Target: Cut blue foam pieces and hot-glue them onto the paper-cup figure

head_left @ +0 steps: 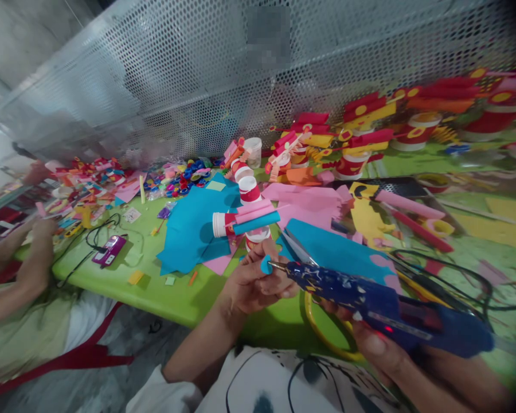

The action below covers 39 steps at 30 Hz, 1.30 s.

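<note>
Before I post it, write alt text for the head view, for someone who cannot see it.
The right hand holds a blue glue gun, its tip at a small blue piece pinched in the left hand. Coloured paper, scissors and red-and-white cups crowd a green table.

A bright green table (152, 295) carries a large irregular sheet of blue paper (184, 223). Left of that sheet lies a purple box-shaped device (109, 251) with a black cable (95, 234). Just off the sheet's near edge are a small yellow square block (136, 277), a pale green paper square (169, 281) and a narrow orange strip (192, 278). Beyond the sheet sits a heap of glossy multicoloured pieces (191, 172); well to its right stand red-wrapped cups with white rims (353, 165).
</note>
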### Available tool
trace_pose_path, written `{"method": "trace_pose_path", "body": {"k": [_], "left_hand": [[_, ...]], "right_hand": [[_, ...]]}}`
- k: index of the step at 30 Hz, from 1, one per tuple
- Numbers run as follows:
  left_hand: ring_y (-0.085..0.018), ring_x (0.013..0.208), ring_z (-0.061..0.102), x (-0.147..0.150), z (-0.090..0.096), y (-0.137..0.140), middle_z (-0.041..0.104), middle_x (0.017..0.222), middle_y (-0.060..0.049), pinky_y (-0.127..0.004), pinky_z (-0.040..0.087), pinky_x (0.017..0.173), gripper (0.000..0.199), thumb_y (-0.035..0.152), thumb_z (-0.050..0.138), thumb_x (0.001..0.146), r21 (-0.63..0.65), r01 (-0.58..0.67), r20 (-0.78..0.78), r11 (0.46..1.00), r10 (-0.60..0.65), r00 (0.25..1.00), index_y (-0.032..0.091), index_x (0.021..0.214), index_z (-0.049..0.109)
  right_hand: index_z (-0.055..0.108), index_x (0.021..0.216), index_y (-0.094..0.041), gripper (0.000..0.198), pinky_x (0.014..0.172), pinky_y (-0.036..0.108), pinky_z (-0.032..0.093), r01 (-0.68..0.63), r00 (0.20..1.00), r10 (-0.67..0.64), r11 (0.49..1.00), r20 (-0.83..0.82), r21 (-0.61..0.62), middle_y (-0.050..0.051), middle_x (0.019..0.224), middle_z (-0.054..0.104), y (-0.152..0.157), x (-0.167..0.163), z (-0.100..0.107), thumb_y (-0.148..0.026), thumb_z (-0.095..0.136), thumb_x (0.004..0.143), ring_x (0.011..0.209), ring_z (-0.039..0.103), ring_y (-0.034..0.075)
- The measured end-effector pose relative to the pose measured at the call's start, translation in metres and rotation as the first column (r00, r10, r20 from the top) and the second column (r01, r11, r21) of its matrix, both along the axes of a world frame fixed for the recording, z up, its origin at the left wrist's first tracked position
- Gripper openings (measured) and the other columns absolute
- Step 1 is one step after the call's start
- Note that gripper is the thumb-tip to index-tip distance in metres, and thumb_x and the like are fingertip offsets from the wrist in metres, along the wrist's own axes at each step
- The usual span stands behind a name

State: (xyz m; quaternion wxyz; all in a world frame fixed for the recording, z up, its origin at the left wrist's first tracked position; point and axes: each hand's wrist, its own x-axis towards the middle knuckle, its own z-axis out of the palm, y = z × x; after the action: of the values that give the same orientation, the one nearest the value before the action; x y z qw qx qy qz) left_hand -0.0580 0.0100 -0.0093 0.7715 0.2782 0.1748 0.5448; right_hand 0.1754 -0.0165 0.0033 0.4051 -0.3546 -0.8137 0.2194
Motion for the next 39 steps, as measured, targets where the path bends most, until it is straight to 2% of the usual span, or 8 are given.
{"method": "trace_pose_path", "body": {"k": [3, 9, 13, 20, 26, 33, 36, 39], "left_hand": [[-0.006, 0.038, 0.019, 0.0, 0.0, 0.0, 0.031, 0.04, 0.013, -0.025, 0.036, 0.052, 0.042, 0.043, 0.089, 0.073, 0.006, -0.002, -0.01, 1.0, 0.002, 1.0, 0.023, 0.074, 0.052], [-0.006, 0.039, 0.019, 0.001, 0.001, 0.0, 0.032, 0.041, 0.012, -0.025, 0.036, 0.052, 0.037, 0.039, 0.088, 0.075, 0.024, 0.018, 0.039, 1.0, -0.019, 0.999, 0.023, 0.075, 0.055], [-0.006, 0.039, 0.019, 0.0, 0.0, 0.001, 0.035, 0.044, 0.011, -0.025, 0.037, 0.053, 0.036, 0.038, 0.089, 0.075, 0.024, 0.018, 0.055, 1.0, -0.02, 0.998, 0.023, 0.075, 0.056], [-0.006, 0.038, 0.018, -0.001, 0.002, 0.0, 0.029, 0.042, 0.013, -0.025, 0.035, 0.051, 0.038, 0.039, 0.087, 0.075, 0.029, 0.01, 0.022, 1.0, -0.01, 1.0, 0.023, 0.074, 0.053], [-0.006, 0.038, 0.018, 0.001, 0.002, 0.0, 0.029, 0.04, 0.013, -0.025, 0.035, 0.051, 0.04, 0.041, 0.089, 0.073, 0.024, -0.002, 0.021, 1.0, 0.001, 1.0, 0.023, 0.073, 0.053], [-0.006, 0.039, 0.018, -0.001, -0.001, 0.0, 0.031, 0.043, 0.013, -0.024, 0.036, 0.052, 0.038, 0.039, 0.089, 0.074, 0.032, 0.013, 0.055, 0.999, -0.014, 0.998, 0.023, 0.074, 0.055], [-0.006, 0.039, 0.019, -0.002, -0.001, 0.0, 0.031, 0.044, 0.012, -0.024, 0.036, 0.052, 0.033, 0.037, 0.087, 0.077, 0.054, 0.028, 0.081, 0.998, -0.033, 0.996, 0.023, 0.075, 0.056], [-0.007, 0.038, 0.02, 0.0, 0.001, 0.001, 0.028, 0.041, 0.012, -0.025, 0.034, 0.051, 0.039, 0.039, 0.088, 0.075, 0.049, 0.019, 0.045, 0.999, -0.021, 0.999, 0.023, 0.072, 0.053]], "right_hand": [[0.063, 0.14, -0.045, 0.042, 0.07, 0.028, 0.07, -0.002, 1.0, 0.003, 0.999, 0.025, -0.036, -0.009, 0.114, 0.082, 0.001, 0.0, 0.001, -0.039, 0.055, 0.098, 0.088, 0.082, 0.023], [0.06, 0.143, -0.047, 0.045, 0.072, 0.028, 0.07, 0.002, 1.0, -0.001, 0.999, 0.018, -0.033, -0.008, 0.116, 0.081, 0.002, -0.001, 0.005, -0.041, 0.054, 0.099, 0.092, 0.082, 0.023], [0.061, 0.143, -0.045, 0.046, 0.076, 0.032, 0.071, 0.009, 1.0, -0.01, 0.993, -0.008, -0.119, -0.005, 0.116, 0.081, 0.0, -0.001, 0.001, -0.042, 0.056, 0.097, 0.096, 0.081, 0.027], [0.074, 0.127, -0.043, 0.036, 0.081, 0.038, 0.07, 0.067, 0.997, -0.07, 0.985, -0.014, -0.161, -0.003, 0.082, 0.083, -0.004, 0.004, -0.011, -0.045, 0.058, 0.095, 0.09, 0.081, 0.03], [0.08, 0.115, -0.042, 0.029, 0.079, 0.039, 0.071, 0.084, 0.996, -0.09, 0.975, -0.02, -0.204, -0.002, 0.079, 0.082, -0.004, 0.005, -0.01, -0.046, 0.061, 0.093, 0.09, 0.08, 0.032], [0.08, 0.112, -0.041, 0.027, 0.08, 0.039, 0.071, 0.073, 0.996, -0.085, 0.965, -0.036, -0.252, -0.002, 0.076, 0.081, -0.005, 0.007, -0.014, -0.048, 0.061, 0.092, 0.092, 0.08, 0.032], [0.08, 0.108, -0.04, 0.026, 0.077, 0.037, 0.071, 0.051, 0.998, -0.056, 0.967, -0.015, -0.249, -0.003, 0.073, 0.079, -0.004, 0.006, -0.012, -0.048, 0.06, 0.093, 0.09, 0.08, 0.031], [0.08, 0.11, -0.04, 0.027, 0.078, 0.035, 0.07, 0.057, 0.998, -0.057, 0.975, 0.01, -0.216, -0.003, 0.074, 0.079, -0.004, 0.006, -0.01, -0.047, 0.059, 0.094, 0.09, 0.08, 0.03]]}}
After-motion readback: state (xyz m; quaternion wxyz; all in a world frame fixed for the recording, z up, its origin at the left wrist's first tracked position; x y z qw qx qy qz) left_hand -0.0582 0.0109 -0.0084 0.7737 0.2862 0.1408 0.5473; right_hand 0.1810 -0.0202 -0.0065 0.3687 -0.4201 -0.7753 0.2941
